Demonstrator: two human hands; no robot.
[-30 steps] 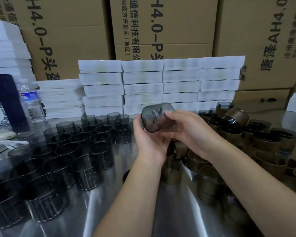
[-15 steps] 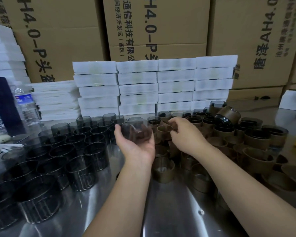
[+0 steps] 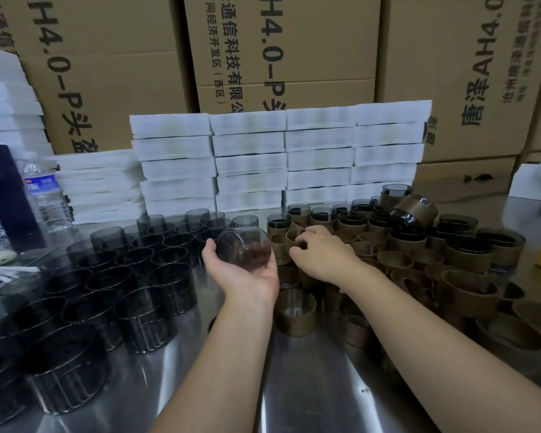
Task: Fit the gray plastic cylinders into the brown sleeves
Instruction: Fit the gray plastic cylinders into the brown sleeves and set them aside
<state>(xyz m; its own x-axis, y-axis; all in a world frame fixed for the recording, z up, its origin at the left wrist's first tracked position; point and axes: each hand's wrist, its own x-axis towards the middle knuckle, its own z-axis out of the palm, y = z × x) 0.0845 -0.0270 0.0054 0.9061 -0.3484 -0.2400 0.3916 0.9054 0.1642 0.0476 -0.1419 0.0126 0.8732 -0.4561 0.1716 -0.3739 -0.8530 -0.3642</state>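
**Cylinder in left hand, sleeve not yet secured**

The cylinder lies on its side in the upturned left hand, cradled in the palm with fingers curled under its wall. It is held just above the table, centre of the scene. Its long axis is tilted, running from near-left to far-right, with one round end facing near-left. It is smoke-gray, translucent, smooth and thin-walled.

The sleeve that the right hand reaches for stands upright just to the right of the cylinder, open end up. The right hand is the nearer of the two to it, knuckles up, fingers curled at its rim. Whether they have closed on it cannot be told.

Judgement: the next move requires the sleeve to be lifted and its bore lined up with the cylinder's axis.

The sleeve is a short, matt brown band, one of a loose pile spreading right. Sleeved pieces are heaped at the far right. Bare cylinders stand in ranks on the left. The table is reflective steel. White foam trays and printed cartons are stacked behind.
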